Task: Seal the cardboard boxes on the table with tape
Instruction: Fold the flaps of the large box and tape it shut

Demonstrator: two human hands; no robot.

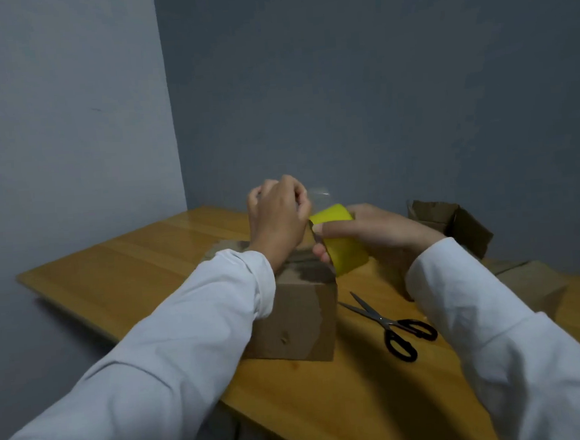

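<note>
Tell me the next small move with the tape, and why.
Probably lower the pulled clear tape strip onto the top of the closed brown cardboard box. The left hand pinches its free end above the box; the right hand holds the yellow tape roll beside it.

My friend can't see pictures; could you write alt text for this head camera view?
A person's left hand pulls clear tape from a yellow tape roll held in the right hand, above a cardboard box on a wooden table. Black-handled scissors lie beside the box.
</note>
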